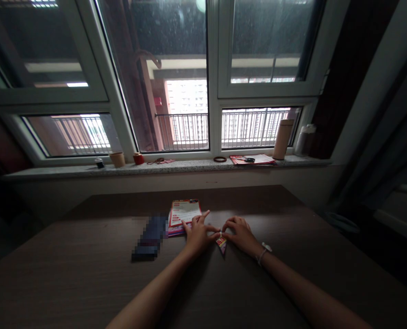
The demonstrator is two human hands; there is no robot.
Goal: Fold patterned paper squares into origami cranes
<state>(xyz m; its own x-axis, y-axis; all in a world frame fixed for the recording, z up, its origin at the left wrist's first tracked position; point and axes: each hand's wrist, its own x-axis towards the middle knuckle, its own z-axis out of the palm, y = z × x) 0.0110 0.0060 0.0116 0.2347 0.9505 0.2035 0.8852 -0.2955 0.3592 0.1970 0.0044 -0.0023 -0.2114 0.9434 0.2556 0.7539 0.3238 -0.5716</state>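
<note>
Between my two hands is a small piece of folded paper (221,244), printed in red, yellow and white, its pointed end toward me. My left hand (199,234) pinches its upper left part between thumb and index finger, the other fingers spread. From the right, my right hand (240,233) pinches the paper's upper edge, fingers curled. The fingertips hide the top of the fold. Just beyond my left hand lies a stack of printed sheets (185,213) with a red border on top.
A dark pixelated item (150,238) lies left of the sheets on the brown table (87,274). Along the stone windowsill (189,167) stand a paper cup (117,159), a red jar (139,158), a bracelet (219,159), scissors (249,160) on papers, a tan flask (283,139) and a clear bottle (305,140).
</note>
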